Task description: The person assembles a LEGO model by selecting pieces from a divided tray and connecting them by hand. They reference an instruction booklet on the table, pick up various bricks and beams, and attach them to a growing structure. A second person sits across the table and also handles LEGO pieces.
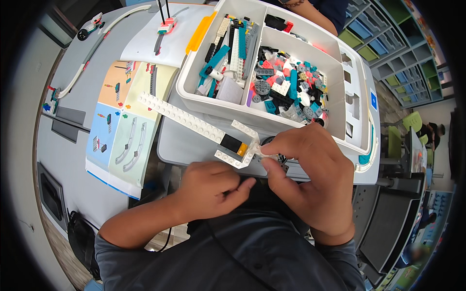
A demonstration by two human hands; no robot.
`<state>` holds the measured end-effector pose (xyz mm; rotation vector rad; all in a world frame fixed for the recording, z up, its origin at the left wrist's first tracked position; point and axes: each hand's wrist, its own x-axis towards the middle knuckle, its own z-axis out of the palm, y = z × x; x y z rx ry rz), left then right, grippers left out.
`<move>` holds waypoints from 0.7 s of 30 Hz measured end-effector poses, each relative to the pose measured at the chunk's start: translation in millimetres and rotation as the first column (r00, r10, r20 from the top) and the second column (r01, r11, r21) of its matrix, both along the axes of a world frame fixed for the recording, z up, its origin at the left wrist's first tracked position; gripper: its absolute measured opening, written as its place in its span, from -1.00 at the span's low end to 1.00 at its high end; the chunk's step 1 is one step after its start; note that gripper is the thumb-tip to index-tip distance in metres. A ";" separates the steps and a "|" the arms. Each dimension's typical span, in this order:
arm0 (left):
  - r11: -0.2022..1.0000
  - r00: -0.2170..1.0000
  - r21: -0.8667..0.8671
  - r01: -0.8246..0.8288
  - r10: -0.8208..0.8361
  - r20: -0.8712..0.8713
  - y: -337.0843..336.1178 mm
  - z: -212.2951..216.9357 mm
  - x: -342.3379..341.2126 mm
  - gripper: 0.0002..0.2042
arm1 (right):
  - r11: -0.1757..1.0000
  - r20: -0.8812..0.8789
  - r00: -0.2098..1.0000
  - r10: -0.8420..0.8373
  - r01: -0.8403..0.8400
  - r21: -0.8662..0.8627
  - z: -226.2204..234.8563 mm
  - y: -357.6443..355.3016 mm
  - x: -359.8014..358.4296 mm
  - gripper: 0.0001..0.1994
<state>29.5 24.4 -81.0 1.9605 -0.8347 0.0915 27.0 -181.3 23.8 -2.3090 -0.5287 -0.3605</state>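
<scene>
My right hand (310,169) pinches the near end of a building-brick assembly between thumb and forefinger. A long white studded beam (184,116) reaches from it toward the upper left. Close to my fingers, the build has a black block (230,142), a small yellow-orange piece (242,149) and white angled plates (244,129) on either side. Dark parts just beyond my fingertips are partly covered. My left hand (208,188) is curled below the beam, apart from it, with the thumb toward the build. Its palm side is hidden, so anything inside cannot be made out.
A white divided bin (213,103) of loose bricks stands ahead on the grey table (170,145). Left of it lies an open picture booklet (127,123). Farther left are a curved white track (109,33) and a small wheeled model (91,27). Another person's arm (310,14) is behind the bin.
</scene>
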 end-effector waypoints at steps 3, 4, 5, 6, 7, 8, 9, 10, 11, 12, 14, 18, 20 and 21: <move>0.990 0.978 -0.011 -0.137 0.137 0.156 0.4 -6.1 7.4 -0.71 | 1.000 -0.013 1.000 0.005 -0.004 0.018 -2.9 2.2 0.7 -0.75; 0.985 0.968 -0.014 -0.175 0.174 0.178 1.2 -7.3 8.6 -0.72 | 1.000 -0.007 1.000 0.012 -0.012 0.004 -3.1 1.4 1.5 -0.75; 0.983 0.967 -0.004 -0.186 0.184 0.177 2.3 -7.8 9.2 -0.74 | 1.000 -0.001 1.000 0.020 -0.020 -0.009 -3.2 0.9 2.2 -0.75; 0.980 0.965 0.005 -0.197 0.193 0.177 3.3 -7.8 10.1 -0.76 | 1.000 0.001 1.000 0.019 -0.019 -0.016 -3.0 0.5 2.8 -0.75; 0.978 0.963 0.014 -0.207 0.201 0.177 3.9 -8.0 11.0 -0.77 | 1.000 0.003 1.000 0.017 -0.017 -0.024 -2.8 0.2 2.9 -0.75; 0.979 0.965 0.004 -0.203 0.199 0.172 4.0 -8.8 12.9 -0.75 | 0.999 0.004 1.000 0.016 -0.016 -0.031 -2.6 -0.1 3.0 -0.75; 0.980 0.966 -0.006 -0.199 0.198 0.167 4.0 -9.9 14.9 -0.73 | 1.000 -0.003 1.000 0.006 -0.006 -0.028 -2.0 0.2 2.4 -0.74; 0.981 0.967 -0.016 -0.196 0.196 0.162 4.2 -10.8 16.5 -0.70 | 1.000 -0.010 1.000 -0.003 0.003 -0.025 -1.2 0.8 1.6 -0.74; 0.981 0.967 -0.008 -0.192 0.190 0.169 4.7 -11.1 17.0 -0.71 | 1.000 -0.017 1.000 -0.013 0.013 -0.022 -0.7 1.1 1.0 -0.73; 0.982 0.967 0.001 -0.187 0.184 0.177 5.6 -11.2 18.0 -0.72 | 1.000 -0.021 1.000 -0.014 0.014 -0.020 -0.8 0.9 1.0 -0.72; 0.979 0.962 -0.011 -0.202 0.200 0.185 4.7 -9.8 19.3 -0.70 | 1.000 -0.030 0.999 -0.015 0.015 -0.014 -1.8 0.1 1.3 -0.71; 0.968 0.943 -0.038 -0.248 0.250 0.219 0.0 -6.8 22.5 -0.56 | 0.999 -0.042 0.998 0.050 -0.051 -0.009 -4.4 -1.0 3.2 -0.67; 0.965 0.948 -0.002 -0.261 0.256 0.190 0.8 -7.0 21.6 -0.52 | 0.994 -0.075 0.992 0.106 -0.108 -0.025 -5.3 -5.1 2.8 -0.64; 0.963 0.954 0.027 -0.269 0.263 0.144 1.7 -7.1 19.1 -0.53 | 0.992 -0.073 0.990 0.119 -0.121 -0.033 -5.2 -5.6 3.7 -0.63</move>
